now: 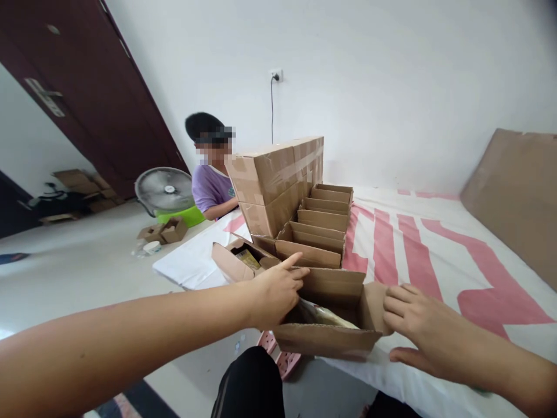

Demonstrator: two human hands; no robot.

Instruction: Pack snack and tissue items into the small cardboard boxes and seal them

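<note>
In front of me an open cardboard box (326, 342) has its long flaps up. A clear plastic packet with pale contents (333, 317) lies inside it. My left hand (276, 290) is over the box's left end, thumb stretched out and fingers bent towards the inside; part of them is hidden. At the other end, my right hand (418, 322) touches the side flap (375, 307) with its bent fingers, thumb apart. Just beyond my left hand, another open box (232, 264) holds a yellowish printed item (248, 259).
Several open boxes (322, 217) stand in a row beside stacked taped cartons (278, 180). A red-and-white sheet (387, 244) covers the table. Across from me sits a person in a purple top (213, 183). A fan (165, 188) and small cartons (174, 229) are on the floor; a cardboard sheet (517, 197) leans right.
</note>
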